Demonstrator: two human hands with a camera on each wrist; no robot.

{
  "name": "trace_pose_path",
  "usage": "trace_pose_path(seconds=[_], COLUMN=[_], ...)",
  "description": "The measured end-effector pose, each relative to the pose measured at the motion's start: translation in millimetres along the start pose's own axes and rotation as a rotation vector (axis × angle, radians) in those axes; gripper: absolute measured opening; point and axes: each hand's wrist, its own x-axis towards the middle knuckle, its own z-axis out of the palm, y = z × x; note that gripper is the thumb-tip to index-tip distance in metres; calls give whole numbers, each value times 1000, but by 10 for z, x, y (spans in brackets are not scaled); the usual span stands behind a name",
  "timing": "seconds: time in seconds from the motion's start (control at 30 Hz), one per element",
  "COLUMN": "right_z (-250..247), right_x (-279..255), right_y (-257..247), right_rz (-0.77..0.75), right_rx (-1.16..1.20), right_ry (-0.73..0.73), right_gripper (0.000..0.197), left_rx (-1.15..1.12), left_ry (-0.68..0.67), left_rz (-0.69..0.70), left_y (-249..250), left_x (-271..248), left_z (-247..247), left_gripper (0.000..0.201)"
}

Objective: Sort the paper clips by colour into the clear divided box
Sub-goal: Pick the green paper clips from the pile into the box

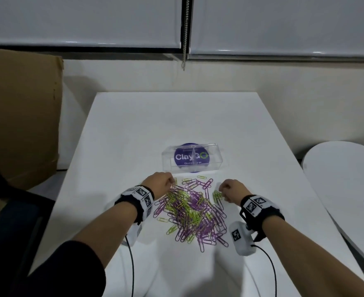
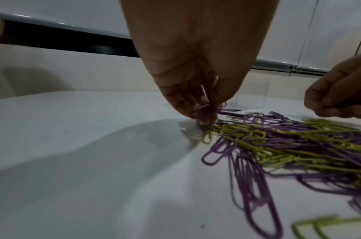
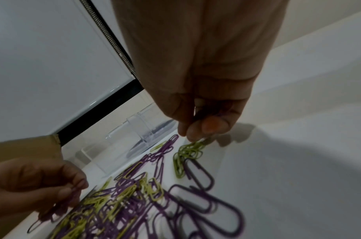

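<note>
A clear divided box [image 1: 192, 157] is seen on the white table [image 1: 134, 129], just beyond the heap of paper clips [image 1: 192, 213]; it is split by one transparent partition into two compartments, and no clips can be made out in either; a round purple sticker [image 1: 183, 157] is seen through its walls, and whether that lies under or inside the box cannot be told; in the right wrist view the box [image 3: 134, 129] is only a faint outline, partly cut off by the hand. The heap is made of thin looped wire clips, purple and yellow-green, tangled and overlapping between the two hands. The left hand [image 1: 160, 182] is curled at the heap's far left edge, and a few purple clips [image 2: 204, 111] are pinched in its fingertips [image 2: 181, 103]; their number is blurred. The right hand [image 1: 233, 190] is curled at the heap's right edge, its thumb and fingers closed on a small bunch of yellow-green clips [image 3: 191, 149]; dark loops are glimpsed inside its curled fingers, too shadowed to identify. A brown cardboard sheet [image 1: 20, 116] is propped at the left; a second white tabletop [image 1: 348, 189] is cut off at the right.
</note>
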Motion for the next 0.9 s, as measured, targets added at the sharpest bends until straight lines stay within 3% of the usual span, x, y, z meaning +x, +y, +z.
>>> trace_pose_path(seconds=[0.17, 0.4, 0.6, 0.73, 0.9], right_z=[-25, -11, -49, -96, -128], right_x=[-21, -6, 26, 25, 39], right_y=[-33, -46, -6, -15, 23], right_rz=[-56, 6, 40, 32, 0], right_rx=[-39, -73, 296, 282, 297], right_ry=[43, 26, -12, -3, 29], right_gripper=[15, 12, 28, 34, 10], left_rx=[-111, -248, -456, -420, -202], left_ry=[-31, -34, 12, 11, -36], left_rz=[-10, -47, -135, -105, -118], left_y=[-70, -66, -59, -43, -68], left_x=[1, -13, -20, -6, 22], left_z=[16, 57, 24, 11, 4], left_gripper=[25, 25, 23, 27, 34])
